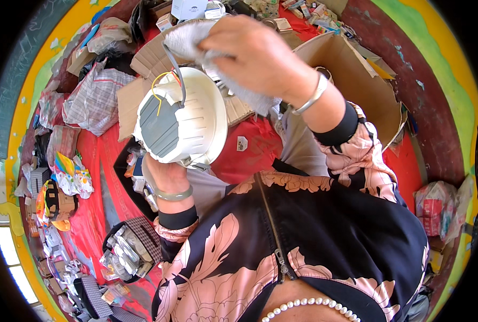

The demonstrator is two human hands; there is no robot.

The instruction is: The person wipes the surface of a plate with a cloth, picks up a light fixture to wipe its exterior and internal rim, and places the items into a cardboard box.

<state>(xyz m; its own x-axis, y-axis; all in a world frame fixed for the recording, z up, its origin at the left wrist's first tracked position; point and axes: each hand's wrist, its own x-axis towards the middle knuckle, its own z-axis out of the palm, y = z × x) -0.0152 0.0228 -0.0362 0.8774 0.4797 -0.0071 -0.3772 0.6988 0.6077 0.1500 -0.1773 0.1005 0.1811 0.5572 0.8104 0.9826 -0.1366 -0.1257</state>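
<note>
A white round downlight [198,121] with a ribbed housing and a grey back plate is tilted in front of me. A grey cable and thin yellow and red wires stick out of its back. From below, my left hand [163,176] is closed around its lower side, the fingers mostly hidden behind the housing. My right hand [255,51], slightly blurred, is raised above the light and grips a crumpled grey-white cloth [188,40]. Part of the cloth hangs down beside the light's rim.
An open cardboard box [351,75] stands at the right, with cardboard flaps [131,99] behind the light. A checked bag [96,99] lies far left. Nearer are a checked bin of small packed items [147,236] and a black container [122,163]. Red sheeting [91,209] covers the floor.
</note>
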